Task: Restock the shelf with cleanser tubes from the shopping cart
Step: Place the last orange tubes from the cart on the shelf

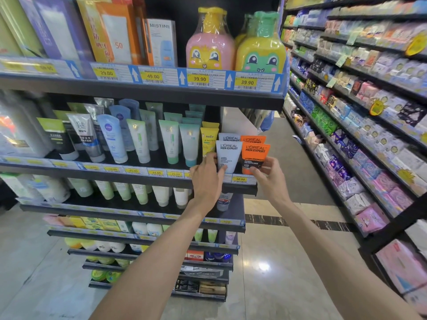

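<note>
Orange tube point(254, 155) between right fingers point(258, 172)

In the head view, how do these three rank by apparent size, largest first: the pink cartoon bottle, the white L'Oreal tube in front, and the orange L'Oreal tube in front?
1. pink cartoon bottle, clearly largest.
2. white L'Oreal tube and orange L'Oreal tube: these look alike, so I do not rank them.

Tubes point(171, 144) crowd the shelf point(129, 173) to its right end, where open aisle floor point(288, 162) leaves room.
</note>
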`<state>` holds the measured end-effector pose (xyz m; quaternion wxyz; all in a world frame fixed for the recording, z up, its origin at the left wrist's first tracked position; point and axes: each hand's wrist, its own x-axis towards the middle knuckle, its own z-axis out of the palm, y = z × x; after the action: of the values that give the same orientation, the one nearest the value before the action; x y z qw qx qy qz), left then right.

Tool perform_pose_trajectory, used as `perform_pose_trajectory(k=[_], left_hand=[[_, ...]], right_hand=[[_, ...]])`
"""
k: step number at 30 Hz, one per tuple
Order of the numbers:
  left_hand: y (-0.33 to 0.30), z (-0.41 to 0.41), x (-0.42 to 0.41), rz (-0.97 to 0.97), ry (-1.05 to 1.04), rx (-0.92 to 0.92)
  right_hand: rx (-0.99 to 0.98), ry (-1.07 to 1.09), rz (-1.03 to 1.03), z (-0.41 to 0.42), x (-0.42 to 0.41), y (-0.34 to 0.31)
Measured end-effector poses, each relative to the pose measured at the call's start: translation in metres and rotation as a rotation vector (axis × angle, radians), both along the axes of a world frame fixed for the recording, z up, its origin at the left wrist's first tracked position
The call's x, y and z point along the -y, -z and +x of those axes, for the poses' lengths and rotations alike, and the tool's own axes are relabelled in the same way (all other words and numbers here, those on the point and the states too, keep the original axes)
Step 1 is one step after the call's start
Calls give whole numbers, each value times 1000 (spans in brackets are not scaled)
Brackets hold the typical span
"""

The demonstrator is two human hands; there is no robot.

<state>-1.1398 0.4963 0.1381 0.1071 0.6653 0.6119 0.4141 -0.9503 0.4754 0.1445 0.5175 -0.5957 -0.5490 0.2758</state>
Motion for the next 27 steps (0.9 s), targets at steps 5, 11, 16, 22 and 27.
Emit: perform_pose_trajectory(k=[5, 11, 16, 22, 27], left_hand=[[6, -5, -6, 5, 21, 39], [13, -7, -3, 33, 26, 22], [10, -6, 1, 37, 15, 7], [9, -15, 11, 95, 35, 3], [12, -44, 17, 101, -28, 7]], right_hand=[[-9, 2, -2, -4, 4, 0], [-19, -25, -1, -5, 8, 4], [-27, -30, -5, -5, 9, 9], [-35, -53, -13, -4, 8, 11], [-57, -64, -12, -8, 10, 11]])
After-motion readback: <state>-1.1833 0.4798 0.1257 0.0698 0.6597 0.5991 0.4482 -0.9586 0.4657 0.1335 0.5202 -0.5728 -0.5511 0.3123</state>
